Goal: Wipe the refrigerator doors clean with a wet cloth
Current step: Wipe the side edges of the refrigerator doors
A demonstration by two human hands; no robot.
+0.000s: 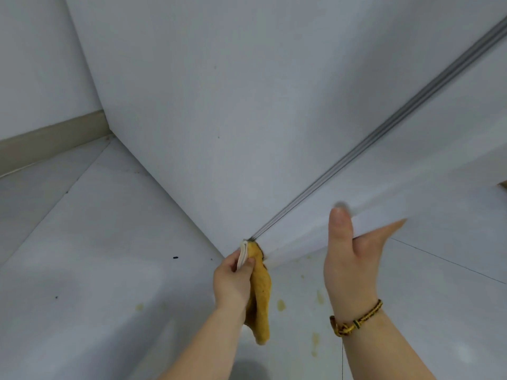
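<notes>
A pale tiled floor [82, 242] is seen across the lower left of the frame, bordered at the upper left by a beige baseboard [49, 138] under a white wall [35, 64]. Yellowish stains [281, 305] are scattered on the floor at lower centre, and small dark specks [175, 257] are dotted further left.

The fingers of the right hand [354, 259] go behind the lower edge of the right door [411, 187] and are blurred there. The cloth [260, 297] covers the fingertips of the left hand [233, 281]. At 3 o'clock the frame edge cuts off a brown object [503, 185]. On the floor [109, 270] at 8 o'clock, the dark specks [175, 257] are too small to tell.
</notes>
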